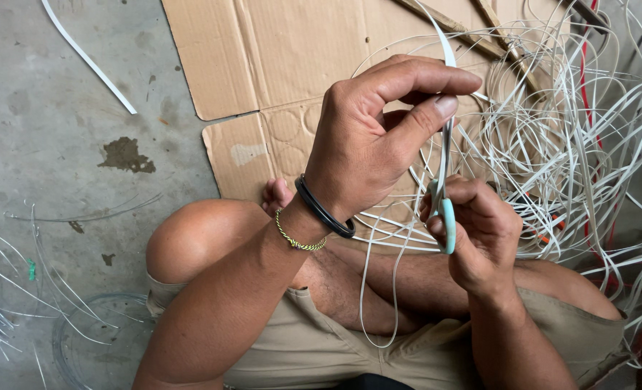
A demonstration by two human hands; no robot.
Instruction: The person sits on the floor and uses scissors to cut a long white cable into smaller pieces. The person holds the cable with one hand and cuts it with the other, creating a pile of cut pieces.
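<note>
- White flat plastic strip (445,137) runs upright between both hands, in front of the seated person's crossed legs, with its upper end rising past the fingertips and its lower part trailing in a loop over the lap.
- Left hand (368,141) pinches the strip near its top between thumb and curled forefinger; a black bangle (324,209) and a twisted yellow-green cord bracelet (297,240) sit on that wrist.
- Right hand (476,231) is closed round the pale turquoise handles of a pair of scissors (442,209), thumb through one loop, blades pointing up along the strip; whether the blades are open or closed I cannot tell.
- A tangled heap of white plastic strips (566,144), with a few red ones among them, lies just to the right, partly over a flattened brown cardboard sheet (278,65) on the grey concrete floor (61,144).
- Brown wooden sticks (480,36) lie across the top of the heap.
- To do this well, I judge the strip should be kept taut between the two hands, with the blades running square along it.
- Keeping the pinching fingertips well above the blade tips looks wise.
- The trailing loop is best kept free of the heap so it does not snag.
</note>
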